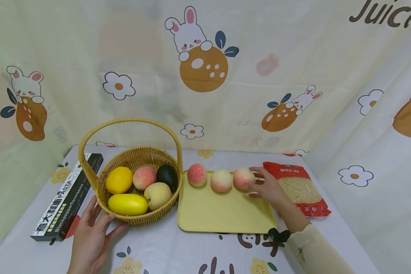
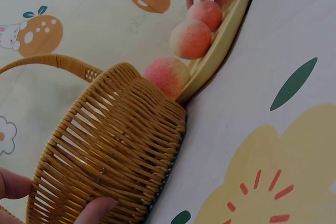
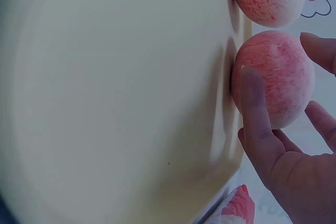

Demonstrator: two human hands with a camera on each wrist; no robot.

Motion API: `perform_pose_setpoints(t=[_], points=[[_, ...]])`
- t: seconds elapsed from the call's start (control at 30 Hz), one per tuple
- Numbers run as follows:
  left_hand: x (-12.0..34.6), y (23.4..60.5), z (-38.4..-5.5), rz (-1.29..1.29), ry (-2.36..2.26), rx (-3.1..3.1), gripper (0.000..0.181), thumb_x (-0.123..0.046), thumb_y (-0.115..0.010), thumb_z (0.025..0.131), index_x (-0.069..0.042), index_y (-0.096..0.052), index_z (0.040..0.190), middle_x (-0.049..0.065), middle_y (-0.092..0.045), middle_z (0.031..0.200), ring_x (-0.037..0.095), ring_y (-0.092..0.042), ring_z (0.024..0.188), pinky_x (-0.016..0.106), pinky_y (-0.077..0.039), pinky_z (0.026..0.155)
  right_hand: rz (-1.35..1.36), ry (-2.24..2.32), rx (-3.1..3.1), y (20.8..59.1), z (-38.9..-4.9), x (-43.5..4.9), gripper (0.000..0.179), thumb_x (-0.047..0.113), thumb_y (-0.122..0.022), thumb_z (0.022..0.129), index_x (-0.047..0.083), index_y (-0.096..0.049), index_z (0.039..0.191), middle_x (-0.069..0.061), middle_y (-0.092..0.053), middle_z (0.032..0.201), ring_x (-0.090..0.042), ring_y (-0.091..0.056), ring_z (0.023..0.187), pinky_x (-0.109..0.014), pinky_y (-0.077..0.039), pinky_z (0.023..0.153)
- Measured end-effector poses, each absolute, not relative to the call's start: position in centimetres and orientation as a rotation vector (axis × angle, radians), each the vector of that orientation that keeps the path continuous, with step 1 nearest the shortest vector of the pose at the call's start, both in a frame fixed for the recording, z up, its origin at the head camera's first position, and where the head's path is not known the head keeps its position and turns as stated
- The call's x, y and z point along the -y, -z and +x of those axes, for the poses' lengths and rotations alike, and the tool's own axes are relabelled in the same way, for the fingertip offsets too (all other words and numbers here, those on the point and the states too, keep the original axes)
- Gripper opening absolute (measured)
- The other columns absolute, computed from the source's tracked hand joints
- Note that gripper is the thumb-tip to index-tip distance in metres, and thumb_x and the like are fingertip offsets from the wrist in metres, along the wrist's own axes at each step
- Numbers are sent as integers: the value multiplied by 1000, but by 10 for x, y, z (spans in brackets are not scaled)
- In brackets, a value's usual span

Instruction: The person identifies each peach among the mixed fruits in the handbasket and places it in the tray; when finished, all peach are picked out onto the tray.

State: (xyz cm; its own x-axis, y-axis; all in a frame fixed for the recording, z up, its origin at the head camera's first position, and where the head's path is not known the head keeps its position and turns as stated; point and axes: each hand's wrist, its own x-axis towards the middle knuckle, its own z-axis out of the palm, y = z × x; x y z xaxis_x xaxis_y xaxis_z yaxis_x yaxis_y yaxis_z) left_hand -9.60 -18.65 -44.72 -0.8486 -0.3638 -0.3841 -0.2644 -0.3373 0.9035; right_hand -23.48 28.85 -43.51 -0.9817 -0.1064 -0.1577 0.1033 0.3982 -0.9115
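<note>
In the head view my left hand (image 1: 93,238) is at the near left side of a wicker basket (image 1: 147,219), fingertips right at its rim. The left wrist view shows my thumb (image 2: 97,211) against the weave. Inside the basket lie a peach (image 1: 144,178), a yellow mango-like fruit (image 1: 128,204), a round yellow fruit (image 1: 119,180), a pale fruit (image 1: 158,196) and a dark green avocado (image 1: 167,177). My right hand (image 1: 268,185) reaches to the rightmost peach (image 3: 278,80), its fingers spread around that peach's right side. This peach sits at the yellow tray's (image 1: 226,217) far edge.
Two more peaches, a middle one (image 1: 221,180) and a redder left one (image 1: 196,175), sit along the tray's back edge. A red bag of noodles (image 1: 299,186) lies right of the tray. Left of the basket is a black-and-white pasta box (image 1: 66,201). A printed curtain (image 1: 140,49) hangs behind.
</note>
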Motion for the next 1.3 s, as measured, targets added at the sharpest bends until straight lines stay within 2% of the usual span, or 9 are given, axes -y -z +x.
perform_pose_setpoints(t=[0.57,0.8,1.1,1.3], points=[[187,446,-95,814,2381,1767,88,-1,-50,104,-50,-11,167,-4,-7,180,32,-34,155,43,-67,90,24,1683,-2434,420,-211,-303,79,14,-75,98,11,-31,164,-28,-28,168,-53,-39,149,-51,-66,91],[187,446,-93,798,2387,1756,89,0,-49,104,-49,-11,167,-3,-7,180,32,-34,154,43,-67,90,-38,1678,-2471,406,-193,-301,84,21,-80,94,13,-33,163,-26,-32,166,-52,-39,149,-45,-68,87],[187,445,-94,808,2387,1760,88,-1,-50,104,-50,-11,167,-4,-6,180,31,-33,155,44,-66,90,-229,1732,-2441,394,-175,-275,77,13,-79,93,7,-39,159,-26,-42,160,-55,-43,145,-41,-69,84],[187,445,-93,799,2401,1752,89,-1,-50,105,-50,-10,167,-5,-5,180,30,-31,156,45,-66,90,-317,1709,-2406,391,-173,-247,74,13,-81,91,12,-45,156,-23,-46,159,-51,-43,146,-40,-68,85]])
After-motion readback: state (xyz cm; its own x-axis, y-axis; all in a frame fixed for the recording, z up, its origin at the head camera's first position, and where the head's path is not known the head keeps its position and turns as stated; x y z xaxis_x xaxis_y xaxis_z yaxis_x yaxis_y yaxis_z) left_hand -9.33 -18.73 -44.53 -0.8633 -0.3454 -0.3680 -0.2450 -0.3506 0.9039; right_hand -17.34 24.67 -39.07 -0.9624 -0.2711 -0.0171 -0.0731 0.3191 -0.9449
